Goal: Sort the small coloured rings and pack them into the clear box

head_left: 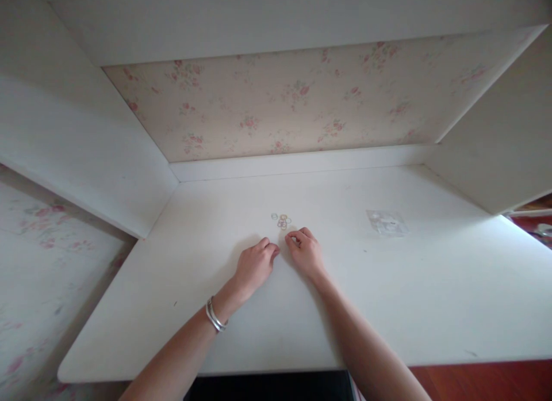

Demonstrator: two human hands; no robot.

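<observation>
A small cluster of thin rings (282, 222), some yellowish and some silvery, lies on the white tabletop (401, 291). One pale ring (275, 216) rests slightly apart on the cluster's left. My left hand (255, 267), with a silver bracelet (214, 315) at its wrist, is on the table just below the rings. Its thumb and fingers are pinched together; whatever they may hold is too small to see. Nearest the cluster is my right hand (306, 255), its thumb and index finger also closed in a pinch. I cannot make out anything between those fingertips.
Right of my hands lies a clear plastic bag (387, 223). White panels stand at the left (86, 125) and right (495, 119), with a flowered wall (280, 107) behind. The table's rounded front-left corner (64, 372) shows, and red flooring (483, 381) appears below the front edge.
</observation>
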